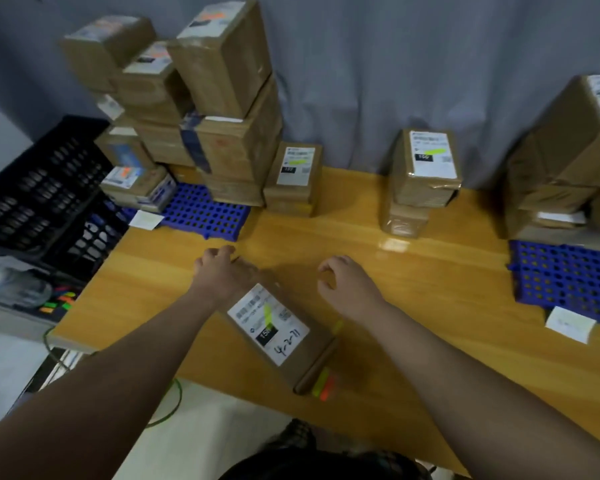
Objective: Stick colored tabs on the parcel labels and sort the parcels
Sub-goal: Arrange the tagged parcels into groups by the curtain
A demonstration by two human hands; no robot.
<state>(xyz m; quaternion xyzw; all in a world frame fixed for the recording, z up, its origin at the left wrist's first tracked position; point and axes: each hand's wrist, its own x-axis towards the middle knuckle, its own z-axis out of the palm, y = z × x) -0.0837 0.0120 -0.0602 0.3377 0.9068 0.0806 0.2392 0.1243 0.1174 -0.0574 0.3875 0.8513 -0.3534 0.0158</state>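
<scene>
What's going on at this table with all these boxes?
A person is sorting labelled parcels on a wooden table. The parcel in front of them already has a yellow-green tab on its label. Their left hand is at its far end, though whether it grips is unclear. The right hand hovers beside it, loosely curled and empty. Spare tabs lie near the parcel's near end.
</scene>
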